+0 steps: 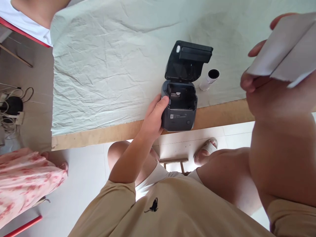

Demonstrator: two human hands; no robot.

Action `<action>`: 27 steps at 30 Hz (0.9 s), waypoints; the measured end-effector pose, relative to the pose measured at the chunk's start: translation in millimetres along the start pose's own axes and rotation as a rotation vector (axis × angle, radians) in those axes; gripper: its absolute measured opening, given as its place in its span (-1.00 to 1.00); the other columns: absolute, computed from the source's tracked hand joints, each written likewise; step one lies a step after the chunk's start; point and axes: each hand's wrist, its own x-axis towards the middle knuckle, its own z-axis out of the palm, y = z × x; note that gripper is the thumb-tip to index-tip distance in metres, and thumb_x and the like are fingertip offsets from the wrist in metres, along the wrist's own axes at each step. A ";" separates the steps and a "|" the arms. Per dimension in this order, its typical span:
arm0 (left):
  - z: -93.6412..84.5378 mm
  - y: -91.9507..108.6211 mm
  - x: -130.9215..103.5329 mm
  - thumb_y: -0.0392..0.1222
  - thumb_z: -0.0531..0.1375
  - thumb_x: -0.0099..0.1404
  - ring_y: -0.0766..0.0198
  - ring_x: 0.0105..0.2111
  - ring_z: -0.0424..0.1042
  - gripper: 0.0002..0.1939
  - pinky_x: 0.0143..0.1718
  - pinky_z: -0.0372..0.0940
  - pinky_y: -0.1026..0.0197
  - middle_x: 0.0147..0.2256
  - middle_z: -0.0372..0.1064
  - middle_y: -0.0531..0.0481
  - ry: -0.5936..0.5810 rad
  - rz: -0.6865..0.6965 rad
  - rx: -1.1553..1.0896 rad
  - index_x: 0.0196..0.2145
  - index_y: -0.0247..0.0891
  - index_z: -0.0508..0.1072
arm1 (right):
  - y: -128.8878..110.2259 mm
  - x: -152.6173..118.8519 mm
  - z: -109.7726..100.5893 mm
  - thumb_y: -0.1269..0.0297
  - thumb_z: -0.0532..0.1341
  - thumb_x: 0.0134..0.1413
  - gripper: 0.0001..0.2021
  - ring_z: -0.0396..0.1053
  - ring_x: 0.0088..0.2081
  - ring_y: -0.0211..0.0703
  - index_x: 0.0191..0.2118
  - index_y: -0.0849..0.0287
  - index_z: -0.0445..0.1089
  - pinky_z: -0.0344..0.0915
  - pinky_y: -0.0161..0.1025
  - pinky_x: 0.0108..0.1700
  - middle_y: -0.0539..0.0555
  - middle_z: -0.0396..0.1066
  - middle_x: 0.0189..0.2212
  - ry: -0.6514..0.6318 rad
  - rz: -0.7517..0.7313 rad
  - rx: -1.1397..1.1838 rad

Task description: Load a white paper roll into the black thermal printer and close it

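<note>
A black label printer [181,105] stands at the table's front edge with its lid [189,61] raised and its roll bay showing. My left hand [155,113] grips the printer's left side, thumb over the rim of the bay. Just right of the printer, a small white roll [209,80] with a dark hollow core stands on the cloth, touching nothing. At the far right, my right hand [249,82] is raised with its fingers around a piece of folded white paper [278,49]. The paper hides much of the palm and runs out of view.
A pale green cloth [111,65] covers the table, whose wooden edge [98,138] faces me. Another person's arm [41,10] rests at the upper left. Pink floral fabric [27,181] is at lower left, below tangled cables [11,115]. A wooden stool [174,161] shows under me.
</note>
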 end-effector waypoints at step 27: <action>0.5 0.3 -2.6 0.39 0.37 0.41 -0.06 0.09 0.77 -0.47 0.02 0.70 0.04 -0.04 0.75 -0.03 0.045 0.002 0.025 -0.05 -0.14 0.61 | 54.7 2.7 54.3 0.31 0.33 0.28 -0.46 0.56 0.11 0.15 0.35 -0.13 0.42 0.56 0.16 0.21 0.17 0.52 0.15 0.103 0.082 -0.166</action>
